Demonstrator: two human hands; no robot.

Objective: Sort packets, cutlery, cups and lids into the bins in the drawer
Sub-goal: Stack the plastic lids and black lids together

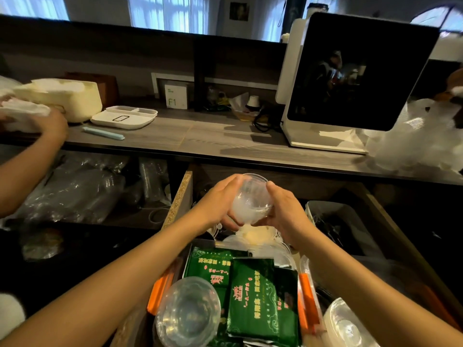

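Note:
Both my hands hold a stack of small clear plastic cups (251, 200) above the open drawer (179, 196). My left hand (218, 200) curls round its left side and my right hand (288, 211) grips its right side. Below them lie more clear lids and a whitish cup (254, 235). Nearer me, green packets (250, 296) fill a bin with orange-edged sides (307, 294). A stack of clear cups (188, 311) lies at the front left, and clear lids (345, 324) sit at the front right. A grey bin (350, 216) on the right holds dark cutlery.
Another person's hand (51, 126) at the far left handles white wrapping by a cream box (65, 98). The counter carries a white tray (125, 117), a blue straw (104, 133), a screen terminal (355, 78) and white plastic bags (421, 136). Bagged clear cups (82, 186) fill the shelf at left.

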